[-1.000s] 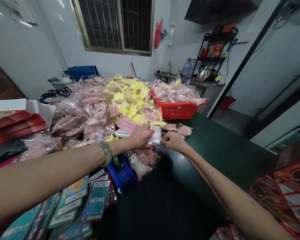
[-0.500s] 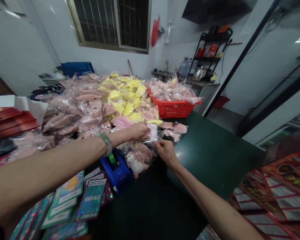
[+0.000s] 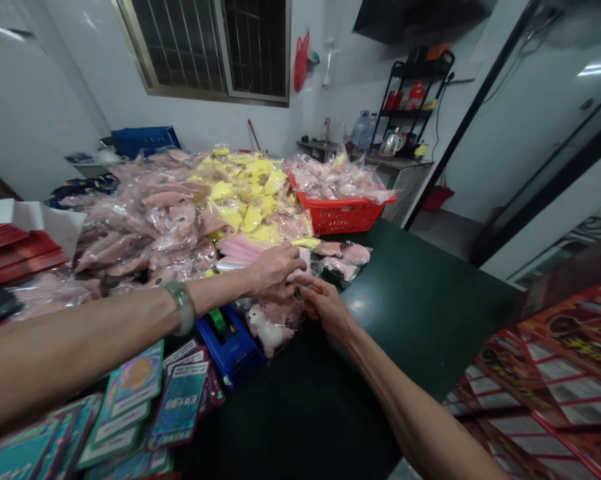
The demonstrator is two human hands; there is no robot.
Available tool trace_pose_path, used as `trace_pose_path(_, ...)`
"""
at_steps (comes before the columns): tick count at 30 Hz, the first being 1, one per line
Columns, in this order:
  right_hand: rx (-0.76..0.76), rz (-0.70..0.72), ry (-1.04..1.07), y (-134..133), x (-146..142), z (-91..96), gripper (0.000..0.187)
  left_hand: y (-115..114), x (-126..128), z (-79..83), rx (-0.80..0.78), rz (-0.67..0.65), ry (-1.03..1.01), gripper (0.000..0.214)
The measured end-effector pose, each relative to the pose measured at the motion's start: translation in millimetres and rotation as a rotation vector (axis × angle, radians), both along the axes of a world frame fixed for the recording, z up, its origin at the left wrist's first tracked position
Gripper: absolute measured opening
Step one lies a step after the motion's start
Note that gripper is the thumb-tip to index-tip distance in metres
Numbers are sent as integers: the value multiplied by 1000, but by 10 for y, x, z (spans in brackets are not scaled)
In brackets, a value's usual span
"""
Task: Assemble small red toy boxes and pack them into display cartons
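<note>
My left hand, a pale green bangle on its wrist, reaches across the table with fingers closed on a thin whitish-pink plastic bag. Meeting it from the right, my right hand pinches the near edge of the same bag between thumb and fingers. The fingers hide much of the bag. Beneath and in front of both hands lies a bagged white-and-pink plush toy. A stack of pink and white plastic bags is behind my left hand. Bagged pink pieces lie just beyond my right hand.
Heaps of bagged pink plush and yellow plush cover the table's far side. A red basket holds more. A blue tape dispenser and colourful cards are at the near left; red printed packages at right.
My right hand has come up to my left hand, and the fingers of both now meet at the bag. My left hand has turned palm-down more. The view has shifted slightly right.
</note>
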State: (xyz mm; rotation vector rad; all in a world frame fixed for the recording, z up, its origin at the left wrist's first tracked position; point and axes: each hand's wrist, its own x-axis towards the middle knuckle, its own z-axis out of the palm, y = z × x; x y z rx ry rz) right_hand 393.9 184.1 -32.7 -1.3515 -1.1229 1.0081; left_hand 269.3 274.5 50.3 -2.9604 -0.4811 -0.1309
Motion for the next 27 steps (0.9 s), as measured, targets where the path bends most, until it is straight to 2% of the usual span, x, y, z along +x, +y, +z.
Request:
trace_pose_path(3,100,55,-138,34,72,-19,38,-49,54,-42,22,39,67,19)
trace_pose_path(6,210,64,-341,73,145,-39,31,-42,106,-85,52,96,99,19)
trace_pose_path(11,302,-12,-707,54,209,-50,33,-14,114,-92,75,163,101,18)
trace_pose_path(15,347,-112,-906,83,187,-77,35,-12,131,-71,69,167,103,18)
trace_pose_path(20,438,-202,-1046,204,128,-61,30,12,151,-61,61,229,108,13)
trace_pose_path(27,555,-176,-1061,319,166,-87,29,76,122,-107,11,277,107,23)
